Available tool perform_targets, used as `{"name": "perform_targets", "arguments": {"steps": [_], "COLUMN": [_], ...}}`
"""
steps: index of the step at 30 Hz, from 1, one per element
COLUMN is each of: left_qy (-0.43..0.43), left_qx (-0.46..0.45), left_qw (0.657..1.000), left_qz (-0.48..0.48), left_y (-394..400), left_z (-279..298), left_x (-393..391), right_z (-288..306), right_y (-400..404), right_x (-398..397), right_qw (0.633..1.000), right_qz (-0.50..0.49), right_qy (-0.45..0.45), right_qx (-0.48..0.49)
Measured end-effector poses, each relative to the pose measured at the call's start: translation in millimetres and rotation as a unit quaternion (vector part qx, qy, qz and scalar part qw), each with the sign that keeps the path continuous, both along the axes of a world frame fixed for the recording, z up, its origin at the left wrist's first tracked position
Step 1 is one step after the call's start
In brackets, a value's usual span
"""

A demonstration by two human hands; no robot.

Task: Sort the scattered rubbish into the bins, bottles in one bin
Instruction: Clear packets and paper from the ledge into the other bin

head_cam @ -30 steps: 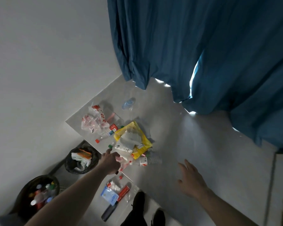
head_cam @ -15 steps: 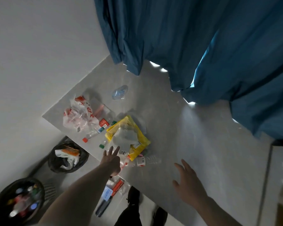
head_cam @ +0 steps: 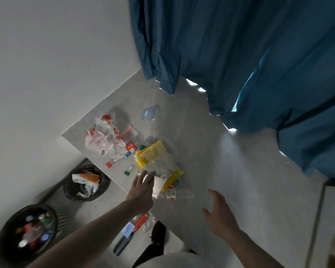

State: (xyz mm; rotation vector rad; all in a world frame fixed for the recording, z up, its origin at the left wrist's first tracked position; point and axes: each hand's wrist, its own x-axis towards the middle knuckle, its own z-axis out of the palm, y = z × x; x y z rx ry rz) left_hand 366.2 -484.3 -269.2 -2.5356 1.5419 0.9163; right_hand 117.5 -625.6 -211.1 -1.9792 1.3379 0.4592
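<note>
Currently, the left hand (head_cam: 142, 188) is spread, grasping nothing, fingertips at the yellow bag (head_cam: 159, 161) on the grey ledge (head_cam: 230, 171). The right hand (head_cam: 219, 211) hovers splayed and empty. A clear bottle (head_cam: 179, 194) lies between both hands. Two black bins stand below: the bottle bin (head_cam: 30, 232) and the wrapper bin (head_cam: 86, 182).

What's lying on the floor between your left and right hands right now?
In the head view, a clear plastic bottle lies on its side between the left hand and right hand; otherwise bare floor.
</note>
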Motion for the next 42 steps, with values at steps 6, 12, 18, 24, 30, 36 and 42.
{"name": "perform_targets", "arguments": {"steps": [6,12,18,24,30,36,42], "left_qy": [0.03,0.081,0.125,0.138,0.06,-0.008,-0.02], "left_qx": [-0.047,-0.083,-0.132,-0.152,0.045,0.079,0.129], "left_qw": [0.998,0.991,0.968,0.978,0.975,0.975,0.958], "left_qz": [0.001,-0.063,-0.171,0.027,0.209,0.206,0.256], "left_y": [20,34,27,-26,-103,-159,-199], "left_z": [27,84,80,49,-56,-113,-174], "left_x": [-18,-45,-56,-9,53,75,79], "right_z": [-2,5,-8,-23,-61,-95,-143], "right_y": [3,10,9,-15,-47,-66,-65], "right_x": [25,45,43,16,-12,-11,-19], "right_qw": [0.98,0.872,0.808,0.861,0.885,0.886,0.894], "right_qz": [-0.159,-0.34,-0.45,-0.453,-0.43,-0.431,-0.416], "right_qy": [-0.054,-0.134,-0.188,-0.163,-0.115,-0.114,-0.106], "right_qx": [0.105,0.326,0.331,0.163,0.136,0.129,0.128]}}
